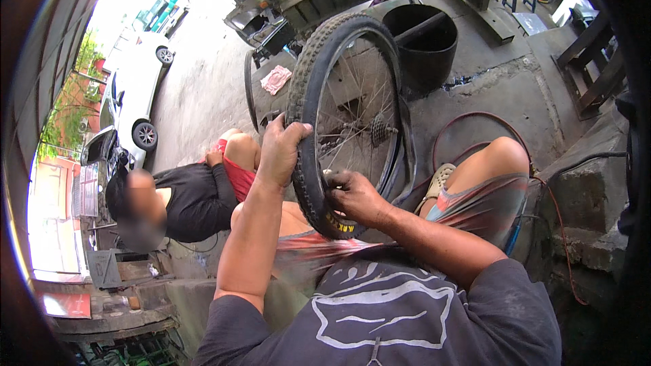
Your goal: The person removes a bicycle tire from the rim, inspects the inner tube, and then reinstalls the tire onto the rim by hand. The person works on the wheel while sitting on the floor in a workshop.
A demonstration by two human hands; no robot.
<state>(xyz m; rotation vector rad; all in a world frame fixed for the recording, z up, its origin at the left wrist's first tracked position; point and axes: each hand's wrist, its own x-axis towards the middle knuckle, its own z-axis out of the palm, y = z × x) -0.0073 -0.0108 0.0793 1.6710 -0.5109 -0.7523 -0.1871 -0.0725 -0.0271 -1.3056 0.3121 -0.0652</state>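
A bicycle wheel (304, 91) with a black knobby tyre stands upright between my knees, tilted slightly. Thin spokes run to its hub, where a sprocket cassette (383, 131) faces right. My left hand (279, 146) is wrapped round the tyre's left side, thumb across the sidewall. At the lower part of the rim, my right hand (356, 196) is closed, its fingers pinched against the tyre's inner edge. Whatever is between those fingertips is hidden. A limp black rubber band (409, 152), possibly an inner tube, hangs behind the wheel's right side.
A dark round tub (424, 54) stands beyond the wheel. A red hose (468, 116) curls on the ground to the right. A pink cloth (276, 80) lies to the left of the wheel. Another person (193, 196) sits close on my left. White cars (129, 102) stand farther off.
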